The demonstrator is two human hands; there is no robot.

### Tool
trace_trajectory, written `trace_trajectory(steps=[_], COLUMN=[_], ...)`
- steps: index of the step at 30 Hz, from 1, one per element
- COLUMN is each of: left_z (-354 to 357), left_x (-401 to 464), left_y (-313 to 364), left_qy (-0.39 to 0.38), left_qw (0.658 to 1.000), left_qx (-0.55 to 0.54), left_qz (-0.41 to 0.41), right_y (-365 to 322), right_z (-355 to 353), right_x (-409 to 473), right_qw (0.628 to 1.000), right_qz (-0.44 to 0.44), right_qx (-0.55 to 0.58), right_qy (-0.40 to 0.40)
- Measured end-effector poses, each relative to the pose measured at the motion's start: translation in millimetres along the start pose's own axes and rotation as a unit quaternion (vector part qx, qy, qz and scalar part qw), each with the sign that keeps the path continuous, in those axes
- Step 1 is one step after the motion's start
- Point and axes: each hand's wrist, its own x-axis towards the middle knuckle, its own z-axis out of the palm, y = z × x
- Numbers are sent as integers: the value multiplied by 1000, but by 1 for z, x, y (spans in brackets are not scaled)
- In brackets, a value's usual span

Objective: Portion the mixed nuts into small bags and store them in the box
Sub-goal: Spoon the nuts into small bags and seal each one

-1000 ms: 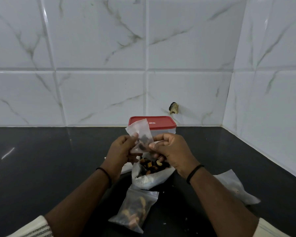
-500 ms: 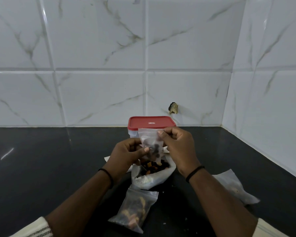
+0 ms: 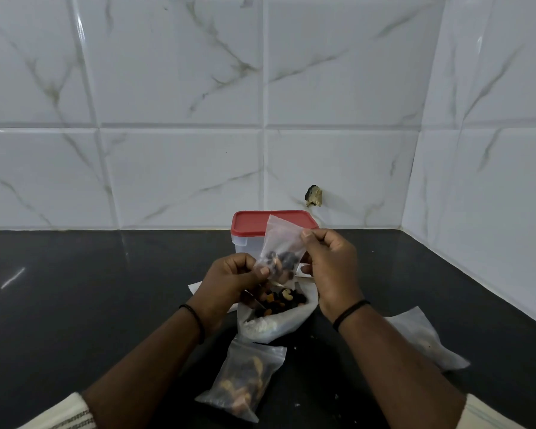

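A small clear bag (image 3: 280, 249) with some nuts in its bottom hangs upright between my hands. My left hand (image 3: 232, 281) pinches its lower left corner, and my right hand (image 3: 330, 267) pinches its upper right edge. Right below them a large white bag of mixed nuts (image 3: 276, 314) lies open on the black counter. A filled small bag (image 3: 245, 382) lies flat on the counter nearer to me. Behind my hands stands the clear box with a red lid (image 3: 251, 222), its lid on.
A crumpled white bag (image 3: 424, 342) lies on the counter at the right, beside my right forearm. White tiled walls close the counter at the back and right. Crumbs dot the counter (image 3: 75, 289) near the filled bag.
The small bag has risen and turned upright in front of the box. My right hand has moved from the bag's mouth up to its top right edge.
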Motion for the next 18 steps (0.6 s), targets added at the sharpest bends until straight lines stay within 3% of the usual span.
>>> trace_trajectory(steps=[5, 10, 13, 16, 18], left_z=[-2, -1, -4, -4, -1], left_x=[-1, 0, 2, 1, 1], left_y=[0, -3, -3, -3, -1], left_qy=[-59, -9, 22, 20, 10], left_qw=[998, 1000, 1000, 1000, 1000], left_qx=[8, 14, 5, 14, 0], left_qz=[-5, 15, 16, 15, 10], right_y=[1, -5, -12, -10, -7], right_z=[4, 4, 3, 3, 2], right_x=[-5, -9, -11, -14, -13], right_qw=[981, 984, 986, 972, 970], right_qz=[-107, -93, -49, -41, -52], right_qx=[-158, -134, -90, -133, -149], right_qy=[-40, -65, -128, -187, -183])
